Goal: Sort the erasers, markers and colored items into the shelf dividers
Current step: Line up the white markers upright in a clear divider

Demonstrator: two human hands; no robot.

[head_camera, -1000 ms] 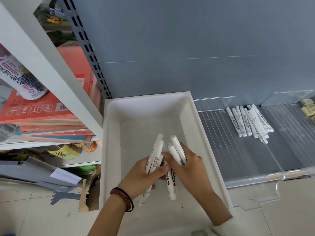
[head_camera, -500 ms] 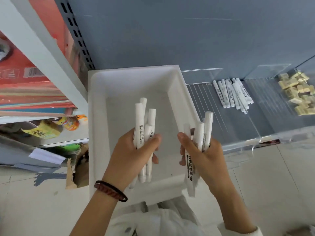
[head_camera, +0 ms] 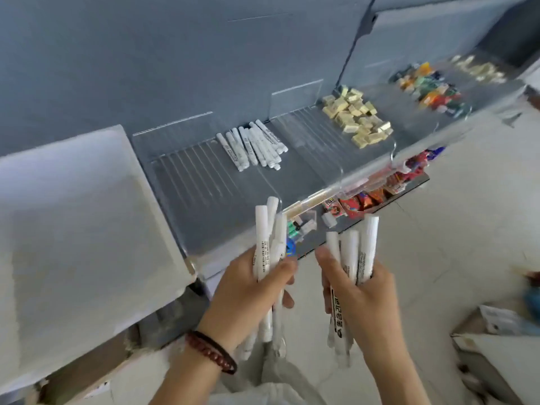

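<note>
My left hand (head_camera: 249,287) grips a bundle of white markers (head_camera: 267,241) held upright. My right hand (head_camera: 362,296) grips a second bundle of white markers (head_camera: 355,255), also upright. Both hands hover just in front of the shelf's clear front lip (head_camera: 309,200). On the shelf, a pile of white markers (head_camera: 252,146) lies in one divider section. Pale yellow erasers (head_camera: 355,115) fill the section to its right, and colored items (head_camera: 429,87) lie further right. More pale erasers (head_camera: 479,70) sit at the far right.
A white plastic bin (head_camera: 79,229) stands at the left, beside the shelf. Clear acrylic dividers (head_camera: 295,96) split the shelf. A lower shelf with colorful packets (head_camera: 365,200) shows under the front lip. A cardboard box (head_camera: 496,331) sits on the floor at the right.
Both hands lifted their marker bundles out of the white bin and moved right, in front of the divided shelf. The view swung right, bringing the erasers and colored items into sight.
</note>
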